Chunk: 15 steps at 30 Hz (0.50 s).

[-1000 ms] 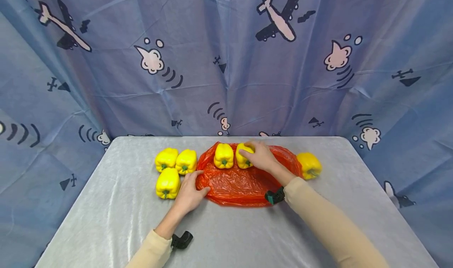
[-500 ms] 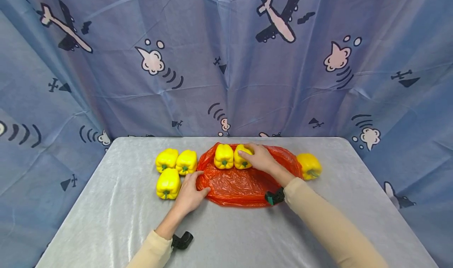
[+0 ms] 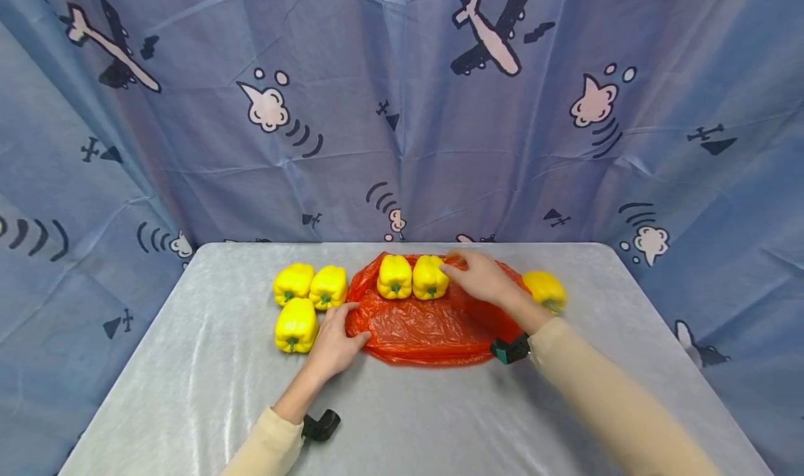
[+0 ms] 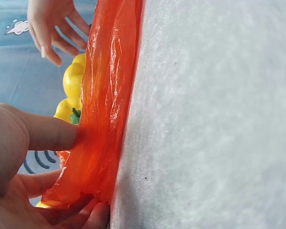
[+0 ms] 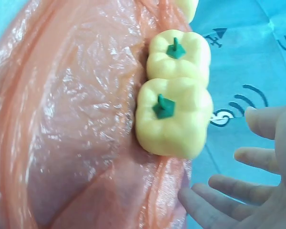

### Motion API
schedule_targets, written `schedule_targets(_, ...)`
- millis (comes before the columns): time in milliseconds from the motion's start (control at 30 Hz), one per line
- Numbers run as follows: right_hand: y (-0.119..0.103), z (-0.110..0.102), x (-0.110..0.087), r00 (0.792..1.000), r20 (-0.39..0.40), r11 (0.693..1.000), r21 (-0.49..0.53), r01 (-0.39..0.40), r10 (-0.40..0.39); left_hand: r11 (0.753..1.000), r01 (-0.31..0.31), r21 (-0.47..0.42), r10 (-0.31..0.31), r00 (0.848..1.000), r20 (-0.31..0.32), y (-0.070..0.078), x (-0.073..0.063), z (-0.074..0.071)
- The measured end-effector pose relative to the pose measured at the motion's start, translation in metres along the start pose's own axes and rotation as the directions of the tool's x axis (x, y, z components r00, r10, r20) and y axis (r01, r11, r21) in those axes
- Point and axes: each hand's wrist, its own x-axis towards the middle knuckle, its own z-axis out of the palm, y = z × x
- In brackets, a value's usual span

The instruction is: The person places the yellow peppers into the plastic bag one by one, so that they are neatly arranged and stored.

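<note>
Two yellow bell peppers, the left one (image 3: 395, 278) and the right one (image 3: 430, 278), stand side by side on the far part of a spread red plastic bag (image 3: 421, 326). My right hand (image 3: 480, 276) is just right of the right pepper. Its fingers are spread and hold nothing; the right wrist view shows a gap between fingertips (image 5: 250, 112) and pepper. My left hand (image 3: 336, 343) rests at the bag's left edge. In the left wrist view its thumb (image 4: 52, 132) touches the red film and its other fingers lie partly under it, well apart from the thumb.
Left of the bag sit three more yellow peppers, among them a near one (image 3: 296, 326). Another yellow pepper (image 3: 545, 289) lies at the bag's right end, partly behind my right arm. A pale cloth (image 3: 402, 420) covers the table, and a patterned blue curtain (image 3: 352, 113) hangs behind it.
The right pepper has been slid left against its neighbour. My right hand has let go of it and moved slightly right, fingers spreading. The left hand stays at the bag's edge.
</note>
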Motion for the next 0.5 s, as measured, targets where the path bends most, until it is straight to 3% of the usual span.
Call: schedule_targets(500, 0.014, -0.033, -0.026, 0.988, -0.131, 0.996, 0.019, 0.087, -0.083, 1.0, -0.011, 0.02, 0.011, 1.0, -0.005, -0.002, 0.001, 0.002)
